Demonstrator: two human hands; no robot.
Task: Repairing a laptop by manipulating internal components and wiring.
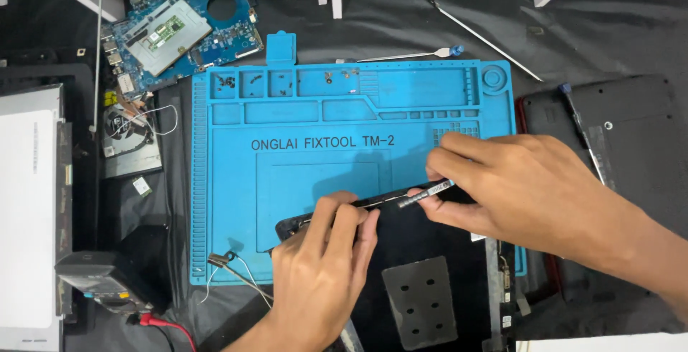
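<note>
left hand (326,259) pressing black panel (423,266) edge | right hand (523,187) grasping screwdriver (424,193) just above it

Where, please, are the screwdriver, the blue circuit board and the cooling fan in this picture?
screwdriver (424,194): head view, on its ribbed metal shaft, by the right hand's fingers.
blue circuit board (183,26): head view, on its middle, top left.
cooling fan (129,124): head view, on its round housing.

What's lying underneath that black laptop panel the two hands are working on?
A blue repair mat lies under the black laptop panel; its top trays hold small screws. The panel, left hand and right hand cover the mat's lower right part.
</note>
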